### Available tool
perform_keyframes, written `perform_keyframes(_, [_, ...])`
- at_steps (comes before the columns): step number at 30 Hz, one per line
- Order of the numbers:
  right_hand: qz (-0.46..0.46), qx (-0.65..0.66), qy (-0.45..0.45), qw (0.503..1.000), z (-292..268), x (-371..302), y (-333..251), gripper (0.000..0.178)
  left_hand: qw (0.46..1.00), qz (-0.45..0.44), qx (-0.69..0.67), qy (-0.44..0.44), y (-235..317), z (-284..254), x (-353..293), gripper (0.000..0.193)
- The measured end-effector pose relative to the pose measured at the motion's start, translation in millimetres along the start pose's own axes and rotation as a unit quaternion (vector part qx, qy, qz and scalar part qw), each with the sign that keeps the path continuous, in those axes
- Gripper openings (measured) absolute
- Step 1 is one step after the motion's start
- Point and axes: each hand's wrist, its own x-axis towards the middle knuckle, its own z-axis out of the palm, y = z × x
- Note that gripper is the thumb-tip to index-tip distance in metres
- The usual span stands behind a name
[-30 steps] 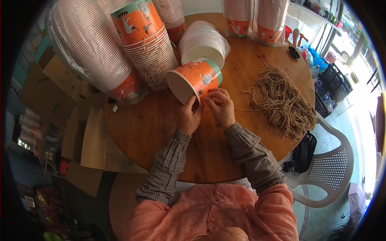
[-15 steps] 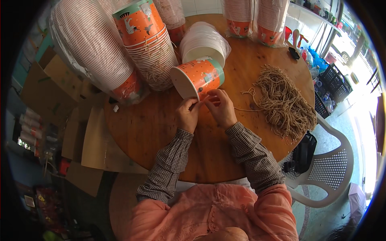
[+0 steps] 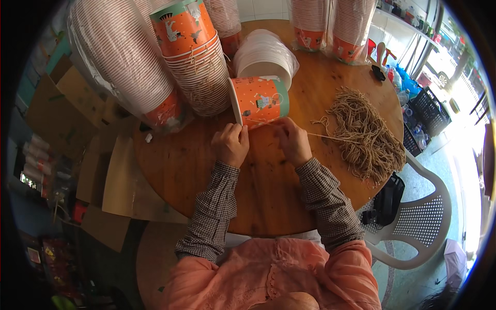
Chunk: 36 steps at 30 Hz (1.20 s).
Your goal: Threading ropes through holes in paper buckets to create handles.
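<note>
An orange paper bucket [image 3: 258, 101] with a green base band and printed figures lies on its side on the round wooden table. My left hand [image 3: 231, 144] is closed at the near edge of its rim; fingertips partly hide the spot. A thin twine [image 3: 323, 136] runs from a tangled tan twine pile [image 3: 364, 134] to my right hand [image 3: 294, 142], which pinches it just right of the bucket. Between both hands a stretch of twine crosses in front of the bucket's side.
Behind the bucket lie nested white tubs [image 3: 266, 62] in clear plastic. A leaning stack of orange buckets [image 3: 199, 67] and a plastic-wrapped stack [image 3: 119, 57] stand at the left. More wrapped stacks stand at the back. A grey plastic chair [image 3: 423, 217] is at the right, cardboard boxes [image 3: 121, 181] at the left.
My hands were close together at the bucket's rim and have moved apart, left hand leftward, right hand rightward. The twine now looks pulled straighter. The bucket has turned, its opening facing more to the left.
</note>
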Motion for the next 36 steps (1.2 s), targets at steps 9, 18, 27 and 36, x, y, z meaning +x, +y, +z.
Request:
perform_keyframes(9, [-0.185, 0.018, 0.057, 0.981, 9.3, -3.7, -14.4, 0.010, 0.950, 0.029, -0.310, 0.019, 26.8, 6.1, -7.8, 0.012])
perform_keyframes(18, [-0.191, 0.073, 0.049, 0.978, 3.9, 11.6, 7.7, 0.013, 0.936, 0.094, -0.339, 0.000, 39.5, 18.5, 0.8, 0.006])
perform_keyframes(27, [0.000, -0.043, 0.037, 0.998, -36.5, -0.2, 9.6, 0.011, 0.890, -0.106, -0.444, -0.025, 68.9, 49.8, 12.0, 0.015])
perform_keyframes(36, [-0.148, -0.146, 0.015, 0.978, -49.6, -17.3, -4.1, 0.008, 0.949, -0.020, -0.312, -0.032, 63.9, 46.6, 10.1, 0.045])
